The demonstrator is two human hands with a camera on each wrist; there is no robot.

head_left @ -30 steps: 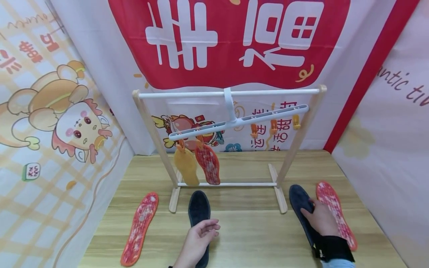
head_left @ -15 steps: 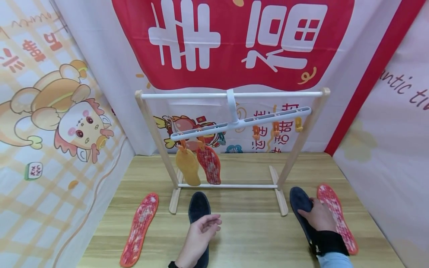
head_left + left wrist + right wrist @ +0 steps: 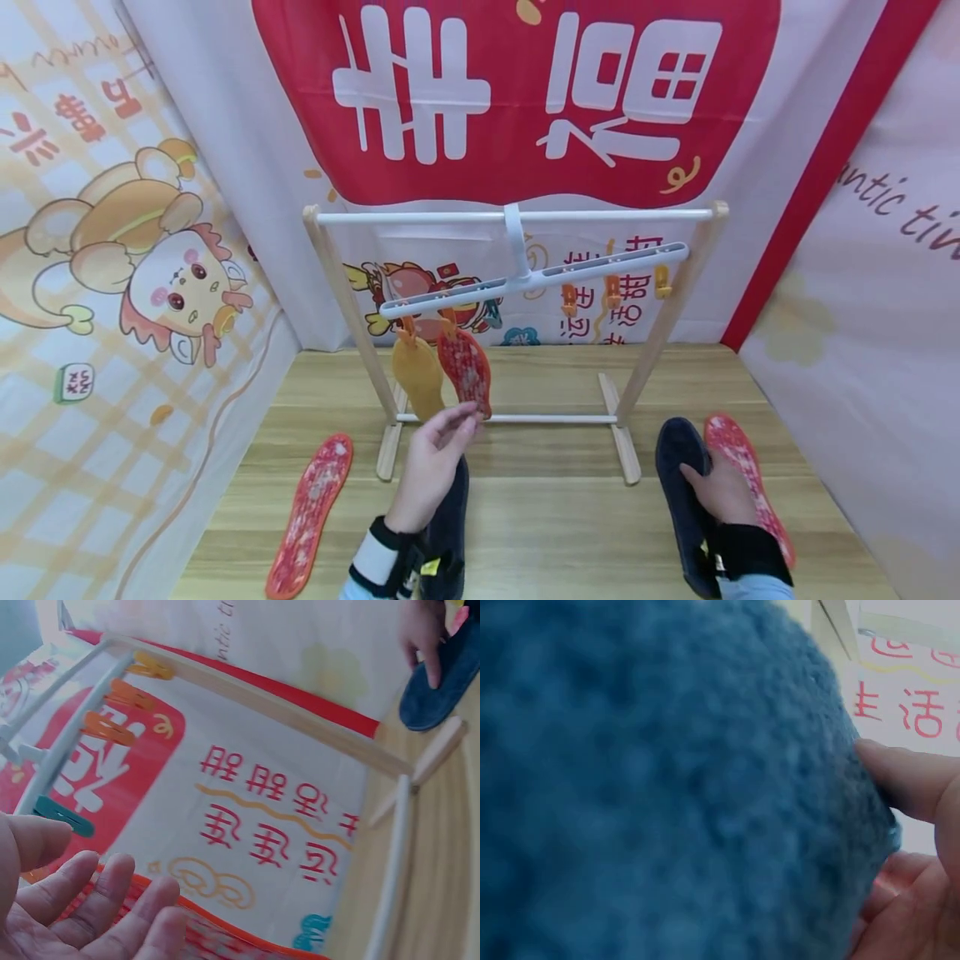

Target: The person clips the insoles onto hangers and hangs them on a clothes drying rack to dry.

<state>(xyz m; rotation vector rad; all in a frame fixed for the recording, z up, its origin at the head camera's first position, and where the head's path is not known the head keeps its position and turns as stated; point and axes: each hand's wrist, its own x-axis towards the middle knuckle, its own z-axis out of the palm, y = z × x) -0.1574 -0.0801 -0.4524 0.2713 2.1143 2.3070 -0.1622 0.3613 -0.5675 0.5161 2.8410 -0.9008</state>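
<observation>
In the head view my right hand (image 3: 727, 492) holds a dark blue insole (image 3: 681, 467) at its edge; the right wrist view has thumb and fingers on either side of its fuzzy material (image 3: 705, 765). My left hand (image 3: 432, 467) is raised in front of the rack, fingers loosely bent and nothing in them. Its fingertips overlap the lower end of a red patterned insole (image 3: 465, 371) hanging by an orange clip. Beside that hangs a yellow insole (image 3: 417, 377). Below the left hand a second dark blue insole (image 3: 450, 517) lies on the table, partly covered by hand and wrist.
A white hanger (image 3: 457, 296) hooks over the rack's top bar (image 3: 600, 216). It carries more clips, including a teal clip (image 3: 64, 817) and a yellow clip (image 3: 150, 666). Red patterned insoles lie at left (image 3: 311, 517) and right (image 3: 738, 446). Wooden feet (image 3: 621, 429) support the rack.
My left hand has risen forward from over the left dark blue insole toward the hanging insoles. My right hand keeps its hold, and its dark blue insole has shifted slightly, its lower end more exposed.
</observation>
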